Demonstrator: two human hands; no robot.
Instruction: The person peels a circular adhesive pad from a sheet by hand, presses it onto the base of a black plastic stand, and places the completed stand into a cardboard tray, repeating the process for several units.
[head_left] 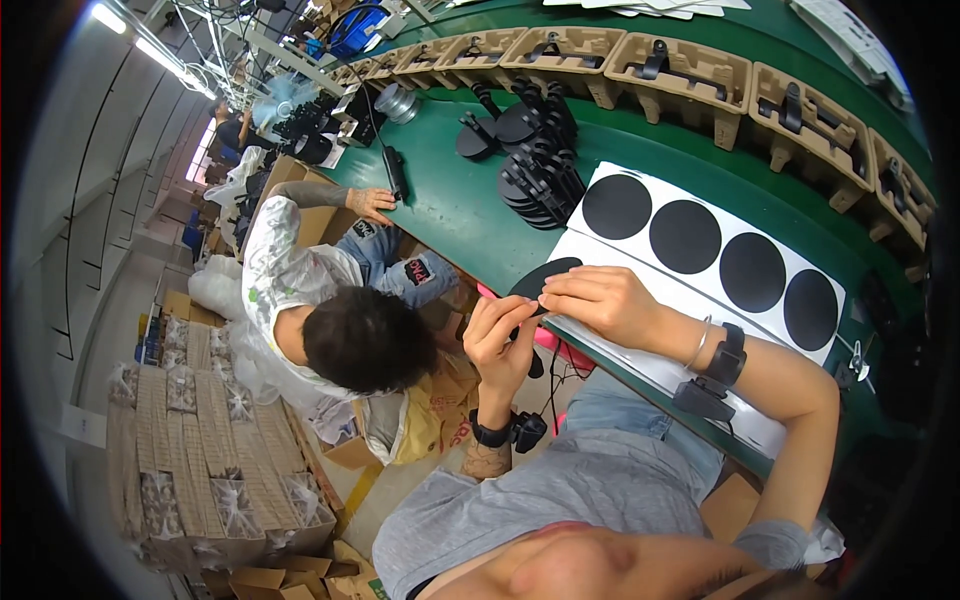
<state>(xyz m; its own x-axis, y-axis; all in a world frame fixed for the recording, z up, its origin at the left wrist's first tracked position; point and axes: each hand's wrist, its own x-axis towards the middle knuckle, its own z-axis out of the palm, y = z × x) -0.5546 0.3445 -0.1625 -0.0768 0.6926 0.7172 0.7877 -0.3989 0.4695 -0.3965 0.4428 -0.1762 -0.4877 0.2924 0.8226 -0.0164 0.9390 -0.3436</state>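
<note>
Both of my hands meet near the table's front edge at a thin black round piece (545, 282), seen tilted and partly covered by my fingers. My left hand (500, 335) pinches its near edge, with the thumb and fingertips pressed together. My right hand (608, 300) closes its fingertips on the same edge, right beside the left ones. Whether a thin layer is between the fingertips is too small to tell. Just to the right lies a white backing sheet (640, 262) carrying several black round stickers (685, 237). Beyond the hands stands a cluster of black round bases with stems (540, 185).
Along the back of the green table (440, 165) runs a row of brown molded trays (680, 85) holding black parts. A co-worker (340, 320) sits at the left, one hand on the table beside a black corded tool (394, 172). Stacked cartons (210, 450) stand at lower left.
</note>
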